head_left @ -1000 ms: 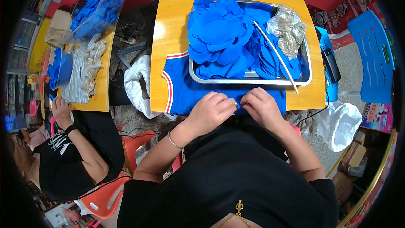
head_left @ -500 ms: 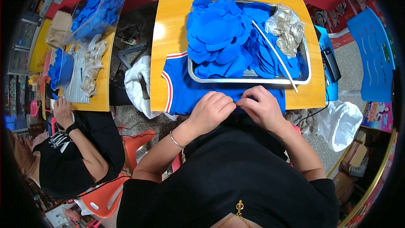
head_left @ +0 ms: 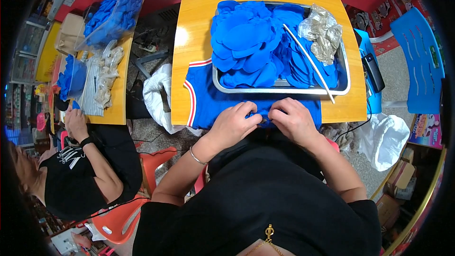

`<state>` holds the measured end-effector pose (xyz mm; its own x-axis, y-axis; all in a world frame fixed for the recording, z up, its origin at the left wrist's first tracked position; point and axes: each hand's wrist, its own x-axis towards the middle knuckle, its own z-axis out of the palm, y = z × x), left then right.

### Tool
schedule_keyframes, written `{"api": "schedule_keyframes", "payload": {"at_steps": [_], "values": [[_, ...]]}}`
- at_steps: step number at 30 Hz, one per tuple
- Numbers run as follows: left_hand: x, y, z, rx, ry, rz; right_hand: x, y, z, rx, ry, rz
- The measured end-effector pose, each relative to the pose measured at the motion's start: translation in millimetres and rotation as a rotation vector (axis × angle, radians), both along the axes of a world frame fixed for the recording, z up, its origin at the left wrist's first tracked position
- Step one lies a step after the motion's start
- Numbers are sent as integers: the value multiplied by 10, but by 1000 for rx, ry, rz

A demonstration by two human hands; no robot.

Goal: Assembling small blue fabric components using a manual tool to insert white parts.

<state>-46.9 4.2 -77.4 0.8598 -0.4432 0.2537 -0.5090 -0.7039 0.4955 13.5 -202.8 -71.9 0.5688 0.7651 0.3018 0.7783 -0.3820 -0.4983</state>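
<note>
My left hand point(head_left: 235, 122) is closed at the near table edge, its fingertips curled round a small blue piece point(head_left: 257, 114) that is mostly hidden. Just to the right, my right hand point(head_left: 295, 121) is closed too, thumb against fingers; what it pinches, if anything, does not show. Both hands are over a blue sleeveless jersey point(head_left: 206, 83) with white and red trim, spread on the table. Beyond them a metal tray point(head_left: 284, 90) rests partly on the jersey, heaped with thin rounded blue pieces point(head_left: 241, 42). A white stick point(head_left: 308, 61) slants across the tray and over its near rim.
In the tray's right part lies a crumpled clear plastic bag point(head_left: 322, 33). At left, a co-worker's hands point(head_left: 76, 122) are at another table with blue pieces in a tub point(head_left: 76, 76) and a clear bin point(head_left: 113, 12). A blue chair point(head_left: 417, 57) and white sack point(head_left: 384, 140) stand right.
My hands have moved slightly apart, and a bit of blue now shows between them. The co-worker's hands have shifted a little. The tray and its heap stay the same.
</note>
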Motion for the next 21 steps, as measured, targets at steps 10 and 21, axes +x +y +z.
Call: {"api": "schedule_keyframes", "payload": {"at_steps": [10,21], "values": [[36,-85,-32,-175,57,65,-4,3,21,55,-48,-5],[-9,-22,-102,-335,98,125,-22,63,6,26,-95,14]]}}
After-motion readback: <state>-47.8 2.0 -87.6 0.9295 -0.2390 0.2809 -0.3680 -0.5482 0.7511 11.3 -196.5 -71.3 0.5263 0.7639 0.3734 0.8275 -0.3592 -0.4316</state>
